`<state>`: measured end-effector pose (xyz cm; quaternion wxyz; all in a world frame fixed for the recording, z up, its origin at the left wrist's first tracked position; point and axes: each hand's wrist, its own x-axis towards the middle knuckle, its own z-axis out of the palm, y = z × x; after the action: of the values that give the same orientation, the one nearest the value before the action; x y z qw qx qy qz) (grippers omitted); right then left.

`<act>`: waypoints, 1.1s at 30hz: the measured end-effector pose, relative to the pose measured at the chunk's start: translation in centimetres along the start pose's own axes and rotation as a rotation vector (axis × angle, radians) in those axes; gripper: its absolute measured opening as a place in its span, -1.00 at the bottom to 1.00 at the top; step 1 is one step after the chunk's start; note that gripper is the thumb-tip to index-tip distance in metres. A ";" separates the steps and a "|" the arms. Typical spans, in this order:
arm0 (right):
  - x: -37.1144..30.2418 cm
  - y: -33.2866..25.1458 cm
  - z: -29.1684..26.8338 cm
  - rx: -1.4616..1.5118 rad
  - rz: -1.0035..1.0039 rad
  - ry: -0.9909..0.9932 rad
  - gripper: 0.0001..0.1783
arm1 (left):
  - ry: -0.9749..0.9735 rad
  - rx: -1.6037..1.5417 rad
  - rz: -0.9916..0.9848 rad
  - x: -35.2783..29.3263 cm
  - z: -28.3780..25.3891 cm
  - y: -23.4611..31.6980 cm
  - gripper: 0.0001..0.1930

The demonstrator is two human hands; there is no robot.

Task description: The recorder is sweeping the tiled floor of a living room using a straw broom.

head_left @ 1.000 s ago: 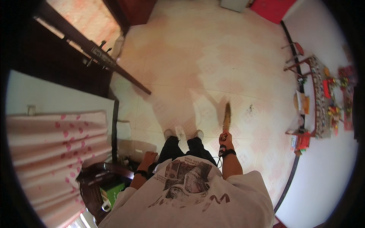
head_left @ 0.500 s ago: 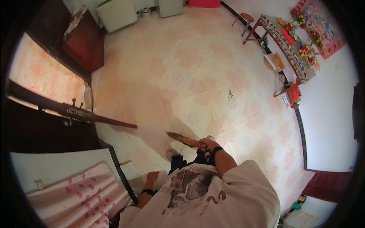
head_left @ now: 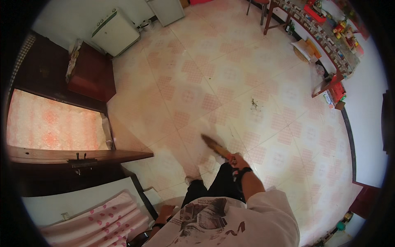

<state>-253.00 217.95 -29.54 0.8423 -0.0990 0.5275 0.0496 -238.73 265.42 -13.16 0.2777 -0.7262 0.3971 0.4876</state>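
My right hand (head_left: 237,161) is wrapped round the handle end of a short straw hand broom (head_left: 215,146). The broom is tilted, its bristle end pointing forward and to the left over the tiled floor. Whether the bristles touch the tiles I cannot tell. A small heap of dark debris (head_left: 254,104) lies on the floor, ahead and to the right of the broom. Low at my left side, my left hand (head_left: 166,211) has its fingers curled; what it holds, if anything, is hidden.
A dark wooden door (head_left: 82,158) stands open at my left, with a pink-dotted curtain (head_left: 98,218) nearer me. A red-brown cabinet (head_left: 92,74) and a white washing machine (head_left: 117,33) stand far left. A long decorated table (head_left: 319,35) with boxes beneath lines the right wall.
My right hand and the broom have moved right in the picture, and the broom slants more steeply. My left hand is lower. The whole view has turned and shifted.
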 end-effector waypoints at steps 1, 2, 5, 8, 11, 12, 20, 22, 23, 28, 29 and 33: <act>-0.7 -1.7 -0.5 0.021 -0.046 -0.026 -0.81 | 0.209 -0.049 0.074 0.3 -0.8 0.9 -0.75; -1.8 -3.5 -0.6 0.043 -0.089 -0.057 -0.81 | 0.424 -0.104 0.139 0.3 -1.0 2.0 -0.74; -1.9 -9.2 -2.0 -0.056 -0.118 0.146 -0.75 | 0.423 -0.646 -0.031 2.2 -4.2 4.2 -0.73; -0.9 -12.8 -5.3 0.008 -0.161 0.155 -0.78 | 0.400 -0.913 -0.142 2.0 -11.0 7.1 -0.58; -2.1 -15.2 -4.4 -0.051 -0.160 0.252 -0.79 | 0.547 -0.606 0.115 5.8 -9.3 6.2 -0.66; -2.8 -15.9 -5.0 -0.056 -0.158 0.243 -0.79 | 0.552 -0.470 0.175 6.4 -10.6 6.4 -0.73; -11.4 -18.1 -9.5 0.278 -0.132 0.146 -0.82 | 0.447 0.028 0.276 16.4 -20.3 6.0 -0.75; -13.5 -18.5 -11.1 0.468 -0.102 0.136 -0.82 | 0.368 -0.011 0.264 19.7 -23.9 5.9 -0.74; -14.5 -18.3 -11.5 0.640 -0.037 0.100 -0.82 | 0.513 -0.054 0.363 21.3 -24.6 5.5 -0.76; -16.0 -19.1 -14.7 0.974 -0.137 0.042 -0.66 | 0.501 -0.688 0.312 20.6 -38.0 9.4 -0.65; -15.5 -19.9 -14.8 1.047 -0.181 0.128 -0.62 | 0.449 -0.929 0.202 18.8 -40.2 10.3 -0.59; -9.6 -24.6 -16.9 1.083 -0.320 0.138 -0.62 | 0.456 -0.870 0.131 17.7 -41.7 11.1 -0.58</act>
<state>-267.43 190.51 -25.29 0.7335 0.2652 0.5100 -0.3627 -224.12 221.12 -14.32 -0.1763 -0.8366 0.2524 0.4531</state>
